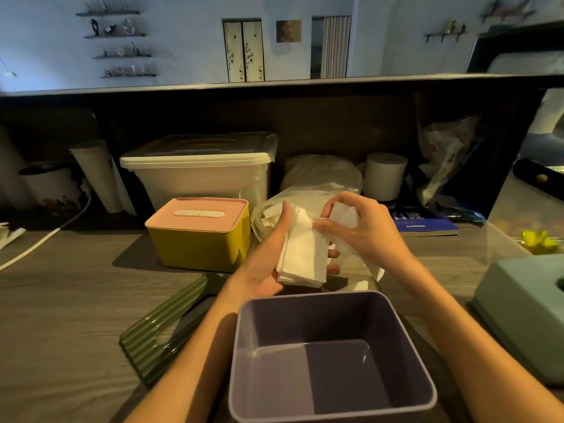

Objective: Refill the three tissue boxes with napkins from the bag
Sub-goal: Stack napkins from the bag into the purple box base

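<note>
One box, the yellow box (198, 239) left of our grip, is looking closed and done, while we are cupping the napkin stack (300, 254) in our left hand (268, 257), right hand (360, 227) pinching a napkin, purple box (332, 355) below sitting empty.

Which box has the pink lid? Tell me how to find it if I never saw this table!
Start at the big white storage bin at the back of the wooden table. Right in front of it sits the yellow box, left of the hands holding napkins. It alone wears a pink lid with a slot; the purple box nearest you is open and empty.
</note>
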### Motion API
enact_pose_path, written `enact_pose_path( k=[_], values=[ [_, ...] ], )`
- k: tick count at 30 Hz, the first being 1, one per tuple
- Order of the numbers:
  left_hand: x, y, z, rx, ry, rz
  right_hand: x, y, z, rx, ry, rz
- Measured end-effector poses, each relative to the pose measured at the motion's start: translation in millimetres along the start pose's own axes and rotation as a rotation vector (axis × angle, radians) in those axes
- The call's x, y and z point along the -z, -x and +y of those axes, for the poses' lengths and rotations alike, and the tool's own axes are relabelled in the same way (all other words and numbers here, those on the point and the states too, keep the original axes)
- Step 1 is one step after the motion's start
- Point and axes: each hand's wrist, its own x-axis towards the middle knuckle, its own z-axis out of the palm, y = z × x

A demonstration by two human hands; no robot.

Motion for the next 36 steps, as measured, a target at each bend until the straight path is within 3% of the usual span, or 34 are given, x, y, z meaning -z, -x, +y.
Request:
enact_pose_path(
  k=[3, 7, 12, 19, 22, 25, 28, 33, 36],
  values=[
    [-2, 2, -3, -0.039, -0.107, -0.052, 0, 0, 2, -0.018, -0.066, 0.015],
    [-4, -3, -9, -0.128, -0.121, 0.027, -2, -3, 4, -0.168, -0.218, 0.052],
    [-3, -9, -16, -0.226, -0.09, 0.068, -16, 1, 3, -0.255, -0.378, -0.069],
    [6, -14, -9, -0.302, 0.02, 0.211, -2, -1, -3, -0.26, -0.204, -0.239],
    [8, -14, -8, -0.277, 0.046, 0.214, 0, 0, -4, -0.24, -0.211, -0.251],
    [6, -13, -5, -0.181, 0.121, 0.217, 0, -1, -2, -0.187, -0.222, -0.158],
    [3, -13, -3, -0.114, 0.153, 0.173, -1, -1, -3, -0.196, -0.437, -0.111],
    [-4, -14, -11, -0.083, 0.157, 0.271, -9, 1, -6, -0.182, -0.646, -0.196],
    [-8, -14, -11, -0.066, 0.201, 0.213, -12, 5, -9, -0.119, -0.578, -0.156]
  ],
)
